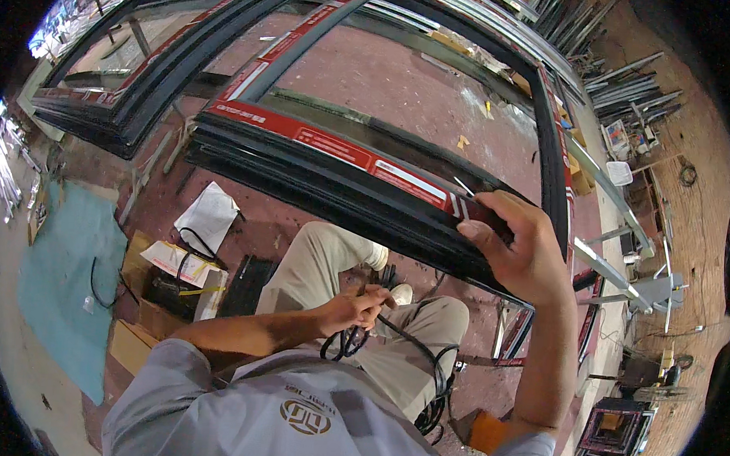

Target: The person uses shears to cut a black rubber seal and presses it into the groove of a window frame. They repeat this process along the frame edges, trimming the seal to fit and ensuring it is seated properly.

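Observation:
A black window frame [326, 189] lies raised in front of me, with red-and-white protective film [328, 146] along its bars. My right hand [519, 244] is closed at the near right part of this frame, thumb on the near side and fingers bent over the bar. Beside its fingertips a thin white piece [464, 187] sticks up; whether the hand holds it I cannot tell. Over my lap, my left hand [351, 311] is closed round a black rubber strip [409, 336]. The strip hangs in loops and runs across my right thigh to a coil [432, 417].
Another black frame [131, 121] stands at the left. Below it are white papers [207, 217], an open cardboard box [151, 287] and a pale blue sheet [69, 287]. Metal supports [610, 270] stand at the right; long metal profiles [632, 97] lie at the far right.

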Available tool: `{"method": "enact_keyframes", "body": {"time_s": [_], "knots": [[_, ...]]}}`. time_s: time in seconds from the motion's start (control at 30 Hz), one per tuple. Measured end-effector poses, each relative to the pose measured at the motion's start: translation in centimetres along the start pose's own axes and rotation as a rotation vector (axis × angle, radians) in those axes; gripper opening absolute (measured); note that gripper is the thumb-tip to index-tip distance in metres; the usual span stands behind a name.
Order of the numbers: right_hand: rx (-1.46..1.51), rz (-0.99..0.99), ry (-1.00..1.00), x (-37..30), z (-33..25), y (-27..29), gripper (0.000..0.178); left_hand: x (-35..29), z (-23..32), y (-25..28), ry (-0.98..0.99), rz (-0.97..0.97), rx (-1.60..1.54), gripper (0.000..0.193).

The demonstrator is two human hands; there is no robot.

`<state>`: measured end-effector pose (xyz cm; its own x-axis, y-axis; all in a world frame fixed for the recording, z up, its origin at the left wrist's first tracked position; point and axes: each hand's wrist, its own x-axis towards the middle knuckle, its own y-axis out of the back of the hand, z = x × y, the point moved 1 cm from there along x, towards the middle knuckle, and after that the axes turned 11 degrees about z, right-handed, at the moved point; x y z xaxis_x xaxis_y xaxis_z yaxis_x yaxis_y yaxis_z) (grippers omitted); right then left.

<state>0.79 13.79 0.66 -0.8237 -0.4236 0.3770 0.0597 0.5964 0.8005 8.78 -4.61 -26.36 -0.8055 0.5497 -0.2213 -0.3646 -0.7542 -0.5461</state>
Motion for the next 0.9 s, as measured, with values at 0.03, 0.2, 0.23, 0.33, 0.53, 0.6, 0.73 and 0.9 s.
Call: {"method": "enact_keyframes", "body": {"time_s": [0.03,0.2,0.23,0.33,0.53,0.6,0.73,0.9], "knots": [[-0.025,0.011,-0.007,-0.2,-0.1,0.1,0.035,0.3,-0.3,-0.2,0.040,0.017,-0.004,0.042],[-0.120,0.452,0.370,-3.3,-0.2,0.4,0.023,1.5,-0.8,-0.4,0.111,0.041,-0.037,0.043],[-0.111,0.542,0.455,-5.0,-0.5,0.5,0.022,1.6,-0.8,-0.2,0.105,0.041,-0.050,0.042],[0.301,0.498,0.243,-14.8,1.9,-2.7,0.012,1.6,-0.7,-1.3,0.023,-0.009,-0.088,0.042],[0.491,0.245,-0.311,-26.0,3.9,-15.3,0.034,1.0,2.3,-8.4,-0.015,-0.078,0.279,0.046],[0.579,0.292,-0.346,-26.3,2.8,-15.7,0.047,0.9,2.2,-10.6,-0.077,-0.100,0.361,0.055],[0.665,0.506,-0.477,-28.7,3.0,-16.1,0.044,1.7,2.1,-15.3,-0.094,-0.107,0.489,0.050],[0.875,0.812,-0.635,-29.0,3.2,-13.6,0.033,1.9,6.2,-19.9,-0.225,-0.304,0.698,0.041]]}}
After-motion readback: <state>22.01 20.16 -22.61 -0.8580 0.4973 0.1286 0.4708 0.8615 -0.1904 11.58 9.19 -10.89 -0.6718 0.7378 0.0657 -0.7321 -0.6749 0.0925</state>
